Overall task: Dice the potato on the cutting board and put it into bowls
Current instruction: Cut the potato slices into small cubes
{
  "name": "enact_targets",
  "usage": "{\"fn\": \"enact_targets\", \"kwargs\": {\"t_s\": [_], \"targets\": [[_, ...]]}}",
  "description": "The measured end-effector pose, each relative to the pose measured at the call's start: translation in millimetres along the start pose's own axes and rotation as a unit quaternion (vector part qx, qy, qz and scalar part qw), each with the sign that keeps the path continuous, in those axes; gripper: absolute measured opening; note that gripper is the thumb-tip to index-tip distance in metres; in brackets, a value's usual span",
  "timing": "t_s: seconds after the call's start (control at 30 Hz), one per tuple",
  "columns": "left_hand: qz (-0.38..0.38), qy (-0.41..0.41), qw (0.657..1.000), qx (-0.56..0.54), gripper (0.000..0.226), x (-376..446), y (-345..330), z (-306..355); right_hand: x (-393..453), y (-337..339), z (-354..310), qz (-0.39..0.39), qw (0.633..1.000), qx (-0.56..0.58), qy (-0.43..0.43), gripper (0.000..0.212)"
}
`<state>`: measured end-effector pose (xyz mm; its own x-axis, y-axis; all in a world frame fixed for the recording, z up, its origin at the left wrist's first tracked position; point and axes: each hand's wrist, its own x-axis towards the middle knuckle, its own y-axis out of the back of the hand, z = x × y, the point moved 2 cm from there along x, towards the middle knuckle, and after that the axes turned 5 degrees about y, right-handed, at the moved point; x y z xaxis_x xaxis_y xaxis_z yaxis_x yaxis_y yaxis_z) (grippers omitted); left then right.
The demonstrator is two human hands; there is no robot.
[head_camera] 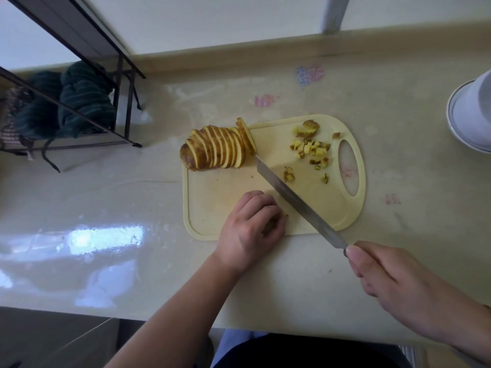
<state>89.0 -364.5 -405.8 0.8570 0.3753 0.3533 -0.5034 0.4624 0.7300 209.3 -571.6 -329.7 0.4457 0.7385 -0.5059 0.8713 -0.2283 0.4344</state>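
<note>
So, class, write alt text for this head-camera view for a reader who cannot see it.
A person's right hand holds a knife over a cream cutting board while the left hand grips a small potato piece. Sliced potato fans at the board's far left corner, diced bits lie near its handle hole, and white bowls sit far right.

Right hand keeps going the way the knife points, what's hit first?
Probably the sliced potato: the knife in the right hand already has its tip at the rightmost slices. Blade height above the cutting board is unclear.
</note>
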Motion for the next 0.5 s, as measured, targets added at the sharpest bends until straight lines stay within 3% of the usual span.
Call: {"fn": "enact_targets", "kwargs": {"t_s": [0.5], "targets": [[0.01,0.001,1.0,-0.02,0.009,-9,4,-2,-18,-12,-5,-0.031,0.999,-0.008,0.003,0.071]]}}
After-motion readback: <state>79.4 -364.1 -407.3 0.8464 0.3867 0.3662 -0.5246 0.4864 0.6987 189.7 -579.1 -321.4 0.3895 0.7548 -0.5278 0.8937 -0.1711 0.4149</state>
